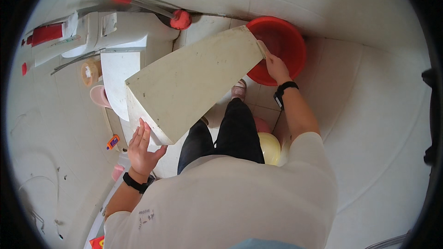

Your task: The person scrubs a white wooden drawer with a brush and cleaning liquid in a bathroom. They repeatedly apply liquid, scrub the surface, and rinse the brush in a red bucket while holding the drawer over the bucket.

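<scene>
A cream, box-like panel (197, 79) with dark specks and smudges lies slantwise between my two hands, raised above the floor. My right hand (277, 65) grips its far right end, over the red plastic basin (294, 41). Under those fingers is a thin yellowish strip, too small to identify. At the near left end, my left hand (143, 148) supports the white end face, fingers spread along it and thumb by the lower corner. The panel's underside is hidden. The basin stands on the tiled floor against the wall, partly covered by the panel and my right hand.
Left of the panel is a white toilet (119, 79). A red-headed plunger (180, 19) leans behind it. A pink slipper-like item (100, 96) and an orange-and-purple bottle (112, 142) sit along the left wall. A yellow bowl (270, 147) stands beside my legs.
</scene>
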{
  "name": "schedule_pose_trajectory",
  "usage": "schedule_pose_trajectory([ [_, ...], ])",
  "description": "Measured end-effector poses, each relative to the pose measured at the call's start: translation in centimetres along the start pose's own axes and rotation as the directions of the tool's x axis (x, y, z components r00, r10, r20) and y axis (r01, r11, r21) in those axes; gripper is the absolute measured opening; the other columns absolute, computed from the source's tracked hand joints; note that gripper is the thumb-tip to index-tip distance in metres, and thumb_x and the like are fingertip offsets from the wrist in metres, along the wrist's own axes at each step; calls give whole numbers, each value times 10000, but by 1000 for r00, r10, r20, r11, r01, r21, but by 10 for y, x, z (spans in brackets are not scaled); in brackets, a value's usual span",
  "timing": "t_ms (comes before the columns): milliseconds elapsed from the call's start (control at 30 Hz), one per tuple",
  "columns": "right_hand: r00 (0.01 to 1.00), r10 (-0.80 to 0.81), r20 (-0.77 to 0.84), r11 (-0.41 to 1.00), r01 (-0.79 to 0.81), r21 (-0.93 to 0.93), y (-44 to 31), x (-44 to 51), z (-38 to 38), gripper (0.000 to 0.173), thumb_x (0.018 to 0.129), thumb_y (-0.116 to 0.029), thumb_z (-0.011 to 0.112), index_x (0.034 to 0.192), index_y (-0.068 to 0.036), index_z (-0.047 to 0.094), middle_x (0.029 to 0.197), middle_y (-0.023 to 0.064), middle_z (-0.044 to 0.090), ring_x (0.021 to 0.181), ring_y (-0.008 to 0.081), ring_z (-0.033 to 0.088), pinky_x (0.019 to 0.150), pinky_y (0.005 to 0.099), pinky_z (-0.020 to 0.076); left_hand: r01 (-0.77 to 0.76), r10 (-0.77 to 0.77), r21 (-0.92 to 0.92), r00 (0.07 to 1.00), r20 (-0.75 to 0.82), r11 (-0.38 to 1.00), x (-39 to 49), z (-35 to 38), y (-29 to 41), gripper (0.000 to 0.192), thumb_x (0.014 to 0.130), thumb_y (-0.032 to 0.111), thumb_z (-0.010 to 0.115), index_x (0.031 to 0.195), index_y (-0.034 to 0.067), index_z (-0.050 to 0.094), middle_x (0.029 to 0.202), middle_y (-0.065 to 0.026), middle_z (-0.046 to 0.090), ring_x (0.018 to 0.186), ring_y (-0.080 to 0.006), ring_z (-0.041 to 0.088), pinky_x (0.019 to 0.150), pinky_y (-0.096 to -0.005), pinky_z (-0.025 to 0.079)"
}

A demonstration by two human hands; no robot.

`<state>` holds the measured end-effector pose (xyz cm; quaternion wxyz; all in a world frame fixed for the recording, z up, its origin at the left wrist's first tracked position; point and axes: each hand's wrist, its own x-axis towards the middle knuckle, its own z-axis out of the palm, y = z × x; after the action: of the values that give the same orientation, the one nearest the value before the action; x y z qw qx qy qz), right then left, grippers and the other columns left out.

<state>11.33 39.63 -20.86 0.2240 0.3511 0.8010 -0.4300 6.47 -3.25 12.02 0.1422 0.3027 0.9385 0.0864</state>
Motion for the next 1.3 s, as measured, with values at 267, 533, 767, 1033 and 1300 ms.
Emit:
schedule_pose_trajectory([
  [267, 993, -111, -45, 993, 112, 28, -46, 61, 19, 387, 941, -329, 442, 1281, -239, 601, 1192, 215, 623, 1106, 419, 582, 933, 489, 464, 23, -24, 53, 1000, 15, 998, -1, -2, 4, 873, 569, 150, 818, 1364, -3, 491, 1371, -271, 510, 1182, -397, 585, 989, -451, 492],
  [533, 994, -105, 17, 986, 102, 131, -14, 12, -4, 405, 973, -337, 417, 1331, -210, 558, 1195, 235, 615, 1129, 400, 572, 953, 439, 457, 18, -18, 23, 1000, 0, 1000, -2, 2, 2, 882, 561, 133, 801, 1370, -13, 481, 1373, -278, 504, 1198, -395, 574, 995, -449, 487],
  [767, 991, -98, -93, 988, 108, 107, -37, 41, 23, 406, 978, -362, 431, 1276, -141, 597, 1188, 241, 609, 1118, 416, 566, 931, 451, 468, 47, -48, 43, 998, 28, 998, -7, 1, 4, 895, 566, 132, 791, 1387, -4, 462, 1381, -280, 497, 1178, -416, 579, 983, -444, 492],
  [1033, 999, 3, -48, 997, 1, 82, -9, -33, 11, 436, 998, -396, 409, 1330, -161, 567, 1216, 202, 620, 1147, 377, 578, 964, 413, 461, 20, -20, 21, 1000, -12, 1000, -6, 8, -1, 919, 590, 108, 798, 1426, 25, 426, 1412, -271, 469, 1175, -413, 581, 947, -408, 507],
  [1300, 996, 64, -54, 997, -63, 34, -12, -8, 14, 440, 1000, -420, 340, 1291, -198, 584, 1144, 246, 625, 1067, 429, 587, 916, 503, 467, 17, -17, 63, 1000, 1, 998, -7, 8, 0, 911, 628, 72, 799, 1444, 34, 396, 1431, -255, 456, 1193, -391, 577, 930, -383, 517],
])
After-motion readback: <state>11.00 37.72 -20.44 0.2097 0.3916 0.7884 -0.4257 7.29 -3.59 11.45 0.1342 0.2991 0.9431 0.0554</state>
